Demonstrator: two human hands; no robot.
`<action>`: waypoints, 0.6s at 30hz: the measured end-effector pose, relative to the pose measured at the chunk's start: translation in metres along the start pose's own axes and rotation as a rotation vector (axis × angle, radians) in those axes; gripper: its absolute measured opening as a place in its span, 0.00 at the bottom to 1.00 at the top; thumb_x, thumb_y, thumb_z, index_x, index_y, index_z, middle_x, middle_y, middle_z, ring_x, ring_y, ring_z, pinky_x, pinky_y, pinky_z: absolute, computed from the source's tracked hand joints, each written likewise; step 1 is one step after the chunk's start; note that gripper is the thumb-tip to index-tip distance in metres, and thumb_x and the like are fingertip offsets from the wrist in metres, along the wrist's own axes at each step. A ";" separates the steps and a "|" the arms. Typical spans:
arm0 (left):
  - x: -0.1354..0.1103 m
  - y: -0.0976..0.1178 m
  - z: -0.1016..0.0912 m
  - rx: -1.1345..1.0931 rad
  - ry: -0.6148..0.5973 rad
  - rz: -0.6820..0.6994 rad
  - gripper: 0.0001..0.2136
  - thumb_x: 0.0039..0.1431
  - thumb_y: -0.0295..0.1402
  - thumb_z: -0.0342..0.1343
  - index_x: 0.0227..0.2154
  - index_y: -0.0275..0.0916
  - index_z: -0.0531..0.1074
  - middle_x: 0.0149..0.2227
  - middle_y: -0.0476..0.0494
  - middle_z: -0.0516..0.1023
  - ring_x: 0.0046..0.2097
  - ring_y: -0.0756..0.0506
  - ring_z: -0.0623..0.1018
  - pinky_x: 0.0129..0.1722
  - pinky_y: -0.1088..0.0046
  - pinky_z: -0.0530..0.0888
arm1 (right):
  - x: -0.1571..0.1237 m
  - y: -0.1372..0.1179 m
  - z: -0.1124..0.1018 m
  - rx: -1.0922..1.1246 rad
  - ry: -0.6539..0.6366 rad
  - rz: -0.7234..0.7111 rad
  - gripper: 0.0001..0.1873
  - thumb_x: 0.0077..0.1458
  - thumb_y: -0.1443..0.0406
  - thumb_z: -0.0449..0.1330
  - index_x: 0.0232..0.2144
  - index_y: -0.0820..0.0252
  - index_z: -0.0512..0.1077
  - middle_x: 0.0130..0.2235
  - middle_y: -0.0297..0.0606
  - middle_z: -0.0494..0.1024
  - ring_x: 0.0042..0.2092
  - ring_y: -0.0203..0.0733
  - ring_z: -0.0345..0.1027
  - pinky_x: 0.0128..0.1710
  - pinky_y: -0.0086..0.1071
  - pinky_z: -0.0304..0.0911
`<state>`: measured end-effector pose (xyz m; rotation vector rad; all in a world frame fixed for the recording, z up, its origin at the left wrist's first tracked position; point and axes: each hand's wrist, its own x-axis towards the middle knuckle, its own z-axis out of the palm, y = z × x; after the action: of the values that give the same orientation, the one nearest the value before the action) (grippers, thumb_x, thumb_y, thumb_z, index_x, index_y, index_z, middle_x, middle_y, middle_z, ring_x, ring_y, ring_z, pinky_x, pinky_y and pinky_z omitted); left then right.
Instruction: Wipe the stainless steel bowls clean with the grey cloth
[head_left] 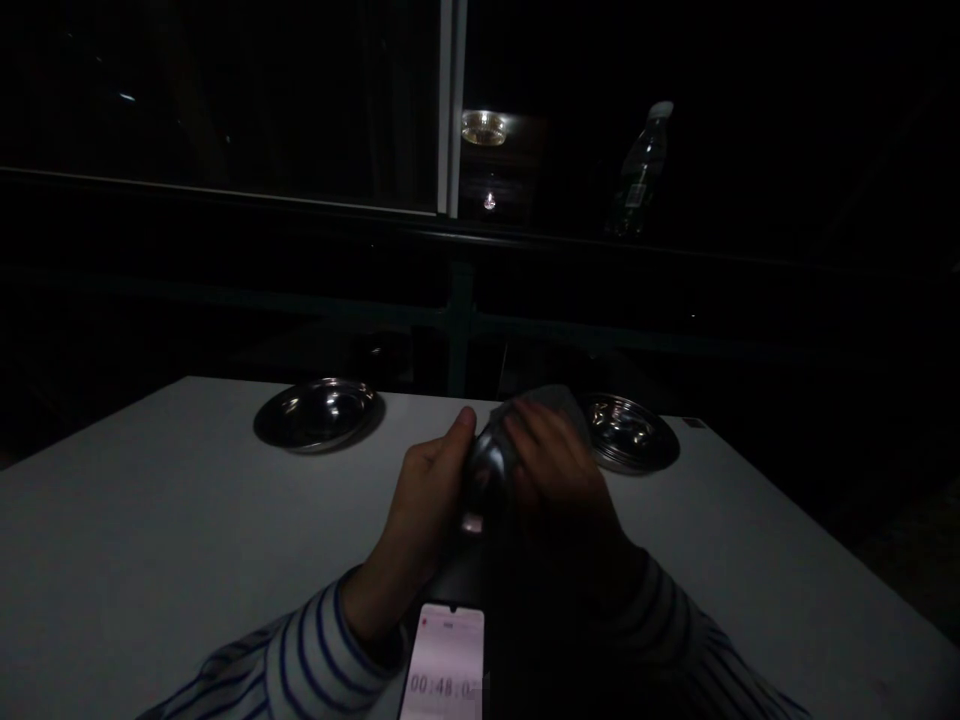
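Note:
The scene is very dark. My left hand [424, 510] is wrapped round a dark shiny metal bowl [486, 470], held tilted on edge above the white table [150, 520]. My right hand [559, 470] presses a grey cloth [551, 402] against the bowl, fingers closed on the cloth. Both sleeves are white with blue stripes.
A steel dish [319, 413] lies on the table at the left and another steel dish [634, 433] at the right. A lit phone [444, 665] showing a timer lies near me. Behind the table are a dark railing, a window frame and a plastic bottle [641, 170].

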<state>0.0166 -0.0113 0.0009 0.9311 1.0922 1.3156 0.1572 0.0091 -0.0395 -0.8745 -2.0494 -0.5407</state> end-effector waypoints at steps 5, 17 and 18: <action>-0.006 0.002 0.004 -0.013 -0.036 -0.017 0.19 0.51 0.43 0.53 0.12 0.36 0.65 0.13 0.51 0.66 0.17 0.53 0.64 0.18 0.78 0.59 | 0.004 0.010 -0.003 0.155 0.017 0.207 0.24 0.59 0.68 0.40 0.57 0.63 0.57 0.56 0.46 0.64 0.59 0.45 0.54 0.55 0.48 0.55; 0.005 0.013 -0.006 -0.475 0.018 -0.152 0.07 0.53 0.32 0.53 0.22 0.38 0.71 0.19 0.50 0.74 0.24 0.50 0.74 0.25 0.77 0.70 | -0.012 -0.029 0.024 -0.110 -0.016 -0.278 0.20 0.58 0.66 0.48 0.52 0.62 0.64 0.55 0.37 0.67 0.61 0.45 0.47 0.59 0.47 0.46; 0.005 0.017 -0.006 -0.484 0.014 -0.158 0.08 0.54 0.32 0.52 0.23 0.38 0.72 0.20 0.50 0.75 0.26 0.50 0.75 0.26 0.77 0.71 | -0.013 -0.029 0.024 -0.122 -0.011 -0.303 0.19 0.58 0.66 0.48 0.51 0.61 0.64 0.55 0.35 0.67 0.61 0.43 0.47 0.60 0.45 0.46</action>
<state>0.0066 -0.0060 0.0150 0.4667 0.7857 1.3708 0.1286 0.0007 -0.0655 -0.6385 -2.1910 -0.8334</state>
